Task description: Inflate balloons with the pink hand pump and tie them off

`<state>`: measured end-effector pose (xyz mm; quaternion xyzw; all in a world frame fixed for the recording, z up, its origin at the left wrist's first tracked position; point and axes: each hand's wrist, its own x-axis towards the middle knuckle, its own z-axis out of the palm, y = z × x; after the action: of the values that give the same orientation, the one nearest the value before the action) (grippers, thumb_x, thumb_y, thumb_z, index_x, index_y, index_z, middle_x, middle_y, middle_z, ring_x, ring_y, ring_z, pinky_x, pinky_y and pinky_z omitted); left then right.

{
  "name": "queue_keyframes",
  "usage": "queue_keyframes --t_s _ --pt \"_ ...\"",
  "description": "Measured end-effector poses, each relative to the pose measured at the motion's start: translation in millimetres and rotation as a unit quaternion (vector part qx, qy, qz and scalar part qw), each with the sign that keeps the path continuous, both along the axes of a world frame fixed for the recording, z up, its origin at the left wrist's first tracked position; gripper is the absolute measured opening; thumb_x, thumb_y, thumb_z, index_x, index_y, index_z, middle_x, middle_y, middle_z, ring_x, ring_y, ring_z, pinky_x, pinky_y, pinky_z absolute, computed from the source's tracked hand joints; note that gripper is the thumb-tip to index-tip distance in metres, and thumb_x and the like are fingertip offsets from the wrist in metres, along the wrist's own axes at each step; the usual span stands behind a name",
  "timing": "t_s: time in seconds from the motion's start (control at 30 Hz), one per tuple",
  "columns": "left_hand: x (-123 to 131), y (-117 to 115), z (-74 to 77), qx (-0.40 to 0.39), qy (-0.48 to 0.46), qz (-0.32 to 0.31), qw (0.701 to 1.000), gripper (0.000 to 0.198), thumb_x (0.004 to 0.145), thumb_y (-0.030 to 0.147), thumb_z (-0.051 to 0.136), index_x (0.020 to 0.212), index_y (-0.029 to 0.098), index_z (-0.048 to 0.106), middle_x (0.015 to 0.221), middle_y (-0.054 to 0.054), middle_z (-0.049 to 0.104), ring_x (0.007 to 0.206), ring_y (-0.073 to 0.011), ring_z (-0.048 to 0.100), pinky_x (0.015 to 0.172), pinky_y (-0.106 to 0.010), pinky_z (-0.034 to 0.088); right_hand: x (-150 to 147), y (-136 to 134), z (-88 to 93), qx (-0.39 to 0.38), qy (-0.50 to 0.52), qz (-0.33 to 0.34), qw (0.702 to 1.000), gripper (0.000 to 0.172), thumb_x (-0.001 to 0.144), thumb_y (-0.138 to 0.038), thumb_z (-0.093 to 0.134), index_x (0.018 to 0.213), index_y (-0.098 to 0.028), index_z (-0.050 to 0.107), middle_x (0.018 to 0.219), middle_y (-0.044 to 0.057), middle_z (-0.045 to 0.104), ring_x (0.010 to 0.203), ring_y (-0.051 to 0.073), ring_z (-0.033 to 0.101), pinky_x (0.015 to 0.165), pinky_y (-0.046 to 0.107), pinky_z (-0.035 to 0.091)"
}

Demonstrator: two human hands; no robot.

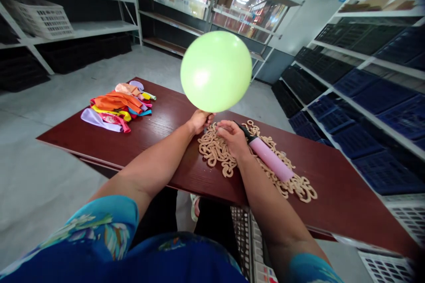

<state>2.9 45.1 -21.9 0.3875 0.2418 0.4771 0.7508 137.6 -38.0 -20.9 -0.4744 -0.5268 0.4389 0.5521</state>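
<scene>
Pale green and swollen round, the balloon [216, 71] stands above the far edge of the table [345, 194] in my head view, held up at its base by the left hand [202, 121]. I see those fingers curled tightly together beneath it; the neck itself is hidden from me. Just beside it I have the right hand [231, 136] half curled, thumb and fingers near one another, and I cannot tell whether anything sits between the fingertips. It is over a heap of tan curled pieces [214, 147], which spreads on to the right. Across that heap lies a pump [272, 159] with a pink barrel, its black end close behind the right hand. Well apart, on the table's left part, I see a pile of limp balloons [114, 101] in orange, yellow, red, blue and lilac. Dark blue crates [355, 141] fill the shelving on my right.
</scene>
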Motion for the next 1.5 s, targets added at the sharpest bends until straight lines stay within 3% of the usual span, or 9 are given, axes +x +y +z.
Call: queue_keyframes --t_s 0.1,0.23,0.33,0.53,0.63,0.77,0.93,1.13,1.5 --pt "-2 2 2.8 -0.009 -0.032 0.013 0.999 0.014 0.076 0.021 0.056 0.066 0.013 0.049 0.047 0.006 0.031 0.037 -0.0027 0.028 0.036 -0.015 0.013 0 -4 2.5 0.074 -0.167 0.05 0.982 0.019 0.07 -0.036 0.066 0.081 -0.022 0.062 0.088 0.002 0.063 0.085 0.017 0.058 0.081 0.035 0.045" --pt "-5 4 3.9 -0.032 -0.055 0.042 0.997 0.017 0.077 0.025 0.055 0.066 0.014 0.048 0.047 0.007 0.028 0.037 -0.0028 0.027 0.035 -0.014 0.013 -7 -8 4.9 0.168 -0.368 0.167 0.899 0.012 0.074 -0.03 0.062 0.084 -0.025 0.065 0.093 0.003 0.063 0.093 0.018 0.055 0.091 0.037 0.038" --pt "-5 6 3.6 -0.036 -0.042 0.046 0.997 0.019 0.077 0.026 0.055 0.065 0.014 0.048 0.047 0.007 0.029 0.036 -0.0022 0.025 0.035 -0.015 0.012 -11 -8 2.2 0.183 -0.428 0.173 0.868 0.012 0.079 -0.028 0.055 0.084 -0.026 0.067 0.092 0.003 0.063 0.094 0.018 0.054 0.092 0.037 0.037" --pt "-5 3 7.2 -0.041 -0.047 0.033 0.998 0.018 0.078 0.025 0.055 0.067 0.013 0.048 0.047 0.006 0.033 0.036 -0.0027 0.03 0.034 -0.015 0.013 4 -8 18.5 0.144 -0.24 -0.026 0.96 0.019 0.079 -0.034 0.054 0.088 -0.024 0.067 0.093 0.002 0.065 0.089 0.017 0.058 0.085 0.035 0.044" --pt "-6 0 11.4 -0.045 -0.061 -0.001 0.997 0.018 0.08 0.026 0.054 0.069 0.013 0.049 0.05 0.004 0.041 0.039 -0.0038 0.037 0.034 -0.014 0.017 13 -8 37.0 0.09 -0.139 -0.101 0.981 0.022 0.071 -0.039 0.063 0.082 -0.021 0.066 0.077 0.0 0.066 0.067 0.013 0.058 0.066 0.029 0.048" --pt "-6 -3 16.0 -0.062 -0.062 -0.036 0.995 0.018 0.084 0.026 0.05 0.072 0.013 0.052 0.063 -0.005 0.058 0.042 -0.0049 0.044 0.034 -0.015 0.025 19 -1 55.1 0.042 -0.075 -0.108 0.99 0.025 0.066 -0.042 0.067 0.074 -0.019 0.061 0.063 -0.002 0.063 0.048 0.009 0.051 0.043 0.02 0.039" --pt "-1 -9 17.3 -0.066 -0.024 -0.043 0.997 0.017 0.085 0.025 0.049 0.076 0.012 0.055 0.081 -0.01 0.066 0.039 -0.0028 0.041 0.033 -0.015 0.03 14 11 56.1 -0.028 -0.056 -0.07 0.996 0.028 0.063 -0.044 0.068 0.07 -0.019 0.058 0.049 -0.005 0.056 0.039 0.007 0.045 0.034 0.018 0.031" --pt "6 -11 11.6 -0.115 0.055 -0.075 0.989 0.016 0.082 0.022 0.051 0.073 0.01 0.057 0.061 -0.004 0.059 0.033 -0.0024 0.037 0.027 -0.014 0.024 3 12 42.6 0.025 0.008 -0.127 0.992 0.027 0.063 -0.041 0.068 0.069 -0.019 0.054 0.059 -0.002 0.063 0.045 0.009 0.053 0.038 0.019 0.038" --pt "14 -24 13.6 -0.123 0.06 -0.166 0.977 0.015 0.083 0.016 0.051 0.085 0.005 0.061 0.072 -0.009 0.062 0.049 -0.0062 0.054 0.043 -0.016 0.045 7 13 28.9 0.095 -0.006 -0.17 0.981 0.022 0.067 -0.036 0.065 0.069 -0.02 0.051 0.067 -0.001 0.065 0.063 0.014 0.062 0.064 0.029 0.051"
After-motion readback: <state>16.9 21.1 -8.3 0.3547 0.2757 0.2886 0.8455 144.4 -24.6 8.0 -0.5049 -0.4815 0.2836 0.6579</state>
